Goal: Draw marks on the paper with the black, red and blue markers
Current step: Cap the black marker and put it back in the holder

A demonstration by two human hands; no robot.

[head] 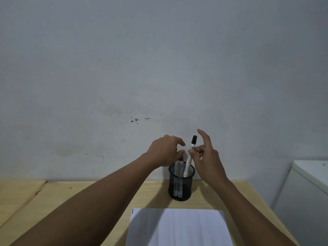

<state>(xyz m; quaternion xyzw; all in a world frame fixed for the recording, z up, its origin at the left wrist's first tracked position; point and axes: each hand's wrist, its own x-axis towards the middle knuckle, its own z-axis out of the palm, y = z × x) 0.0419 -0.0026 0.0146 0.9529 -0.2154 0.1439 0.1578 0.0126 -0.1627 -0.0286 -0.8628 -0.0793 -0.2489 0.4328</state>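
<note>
A black mesh pen cup (181,189) stands on the wooden table, just beyond the white paper (179,228). My right hand (206,160) pinches the black marker (192,144) at mid-barrel, index finger raised. The marker leans with its black cap up and its lower end inside the cup. My left hand (166,150) hovers over the cup's left side, fingers curled down onto the tops of the other markers. A red marker (181,161) shows below those fingers; whether they grip it is hidden. A small black mark sits at the paper's top-left corner.
The table (99,190) butts against a grey wall directly behind the cup. A second table surface adjoins at the left (16,194). A white cabinet (308,189) stands at the right edge, close to my right forearm.
</note>
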